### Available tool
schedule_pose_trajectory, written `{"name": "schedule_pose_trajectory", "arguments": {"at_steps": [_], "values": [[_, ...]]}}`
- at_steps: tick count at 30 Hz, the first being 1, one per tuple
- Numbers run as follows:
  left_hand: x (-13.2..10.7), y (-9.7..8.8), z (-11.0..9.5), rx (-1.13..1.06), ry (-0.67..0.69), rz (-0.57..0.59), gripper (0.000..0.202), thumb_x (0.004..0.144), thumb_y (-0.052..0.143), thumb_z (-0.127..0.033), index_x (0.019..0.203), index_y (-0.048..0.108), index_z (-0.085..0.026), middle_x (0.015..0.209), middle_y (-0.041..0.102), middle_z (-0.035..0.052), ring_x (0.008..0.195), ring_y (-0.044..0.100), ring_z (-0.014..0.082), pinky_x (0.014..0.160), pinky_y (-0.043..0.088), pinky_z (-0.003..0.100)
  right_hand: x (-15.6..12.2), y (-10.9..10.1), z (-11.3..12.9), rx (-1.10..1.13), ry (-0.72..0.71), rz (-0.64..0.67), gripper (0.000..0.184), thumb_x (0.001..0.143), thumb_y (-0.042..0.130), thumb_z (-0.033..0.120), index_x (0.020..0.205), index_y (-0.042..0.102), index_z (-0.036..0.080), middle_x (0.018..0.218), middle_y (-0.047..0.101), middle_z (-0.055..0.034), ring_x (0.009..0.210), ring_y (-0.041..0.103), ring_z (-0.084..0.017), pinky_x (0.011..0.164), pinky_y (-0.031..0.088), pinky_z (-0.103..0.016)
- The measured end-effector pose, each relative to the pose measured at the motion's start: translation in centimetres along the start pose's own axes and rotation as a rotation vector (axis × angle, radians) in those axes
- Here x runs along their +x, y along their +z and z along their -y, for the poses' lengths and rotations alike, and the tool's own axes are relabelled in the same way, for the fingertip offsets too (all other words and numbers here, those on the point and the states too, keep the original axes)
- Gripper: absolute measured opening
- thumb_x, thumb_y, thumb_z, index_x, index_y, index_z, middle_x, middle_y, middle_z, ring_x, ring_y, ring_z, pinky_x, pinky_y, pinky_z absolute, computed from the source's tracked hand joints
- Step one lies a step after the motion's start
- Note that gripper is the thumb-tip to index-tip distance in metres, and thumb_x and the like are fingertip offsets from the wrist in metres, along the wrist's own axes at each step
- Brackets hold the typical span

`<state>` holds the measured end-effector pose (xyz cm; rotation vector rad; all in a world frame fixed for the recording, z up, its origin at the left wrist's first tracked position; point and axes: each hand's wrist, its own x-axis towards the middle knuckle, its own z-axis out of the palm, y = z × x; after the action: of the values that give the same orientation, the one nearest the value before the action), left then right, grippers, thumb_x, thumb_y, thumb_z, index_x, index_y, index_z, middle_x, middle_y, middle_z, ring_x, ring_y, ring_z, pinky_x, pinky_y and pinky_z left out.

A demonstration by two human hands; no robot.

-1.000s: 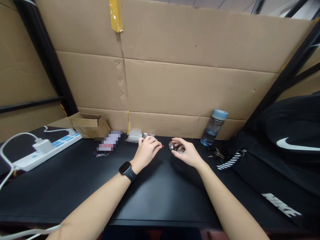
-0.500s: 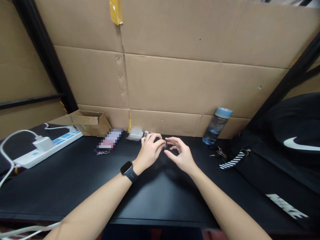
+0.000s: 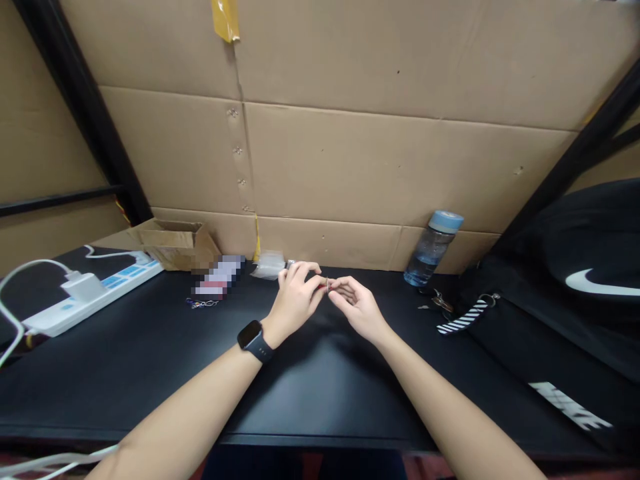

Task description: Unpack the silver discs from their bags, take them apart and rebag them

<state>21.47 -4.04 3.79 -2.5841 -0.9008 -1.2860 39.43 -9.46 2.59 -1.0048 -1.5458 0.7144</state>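
Note:
Above the middle of the black table, both hands meet at a small thin piece seen almost edge-on, with a hint of red beside it; its kind is too small to make out. My left hand, with a dark watch on the wrist, pinches it between thumb and fingers. From the other side, my right hand closes its thumb and fingertips against the same piece. Behind the left hand lies a clear plastic packet, and a small silvery item next to it is partly covered by the fingers.
At left stand a white power strip with cables, an open cardboard box and a blurred-out phone-like item. To the right are a water bottle, keys and a black backpack. Cardboard walls the back.
My right thumb and fingers have closed in on the thin piece, where they were spread apart before. My left hand keeps its pinch. The view has shifted slightly.

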Motion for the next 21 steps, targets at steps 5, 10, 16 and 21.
{"name": "schedule_pose_trajectory", "arguments": {"at_steps": [5,10,16,21], "values": [[0.0,0.1,-0.1,-0.031,-0.013,0.0,0.011,0.094,0.059,-0.028,0.095,0.069,-0.024,0.118,0.06,0.0082,0.117,0.049,0.0266,0.094,0.034,0.043,0.2,-0.7,0.2,-0.235,-0.07,0.0,0.019,0.097,0.052,0.038,0.099,0.064,0.023,0.122,0.064,-0.0074,0.109,0.063,-0.021,0.084,0.053,-0.033],[0.2,-0.3,-0.3,-0.114,-0.063,0.059,0.015,0.097,0.051,-0.029,0.099,0.065,-0.024,0.116,0.061,0.007,0.116,0.05,0.0245,0.095,0.034,0.042,0.3,-1.1,0.6,-0.39,-0.139,0.022,0.019,0.098,0.05,0.032,0.089,0.064,0.021,0.119,0.061,-0.0091,0.11,0.061,-0.021,0.093,0.049,-0.036],[0.2,-0.9,0.0,-0.151,-0.025,0.21,0.024,0.098,0.047,-0.038,0.113,0.063,-0.027,0.127,0.058,0.0064,0.122,0.047,0.025,0.098,0.035,0.043,0.3,-1.5,0.7,-0.52,-0.194,0.035,0.015,0.096,0.051,0.026,0.087,0.062,0.022,0.12,0.06,-0.0081,0.118,0.055,-0.022,0.103,0.041,-0.04],[0.0,-0.1,1.3,-0.113,0.031,0.332,0.02,0.094,0.054,-0.035,0.108,0.066,-0.028,0.125,0.059,0.0055,0.121,0.047,0.0265,0.097,0.036,0.045,0.6,-2.5,0.7,-0.596,-0.208,-0.002,0.014,0.093,0.052,0.021,0.083,0.061,0.022,0.12,0.059,-0.0083,0.116,0.054,-0.023,0.101,0.042,-0.042]]}}
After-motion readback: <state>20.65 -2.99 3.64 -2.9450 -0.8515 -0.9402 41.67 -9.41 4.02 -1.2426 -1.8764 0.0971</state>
